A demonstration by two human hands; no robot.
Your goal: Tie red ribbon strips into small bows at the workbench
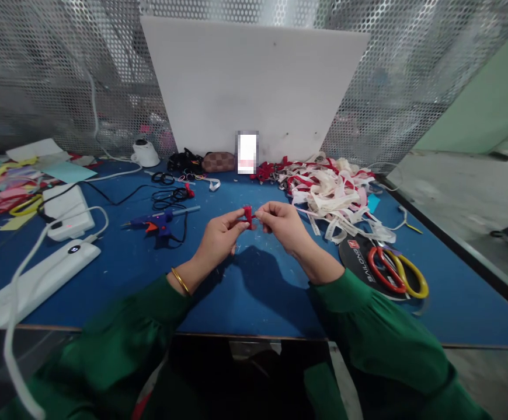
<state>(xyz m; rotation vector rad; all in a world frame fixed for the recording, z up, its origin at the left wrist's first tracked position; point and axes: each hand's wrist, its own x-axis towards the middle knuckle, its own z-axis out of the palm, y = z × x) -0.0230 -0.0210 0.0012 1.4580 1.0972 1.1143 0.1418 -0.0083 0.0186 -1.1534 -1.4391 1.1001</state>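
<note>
A small folded red ribbon piece [248, 217] is up over the middle of the blue, flat surface [260, 309], about halfway between its left and right edges. The left hand [219, 236] has it pinched between the thumb and the pointing finger. The right hand [280, 226] comes in from the other side, and its thumb and first finger are squeezed close on a thin bit of the red ribbon. Both sleeves are green, and a thin gold ring-shaped bangle [180, 281] sits on the left wrist.

To the left of the left hand lies a blue glue gun with an orange trigger [160, 224]. A big messy heap of white and red ribbons [335, 189] is by the far edge, on the right part. Nearer the right edge, scissors with one red and one yellow handle [400, 282] lie on a round black card with white letters [350, 256]. A long white plastic block [39, 286] lies by the near left corner
</note>
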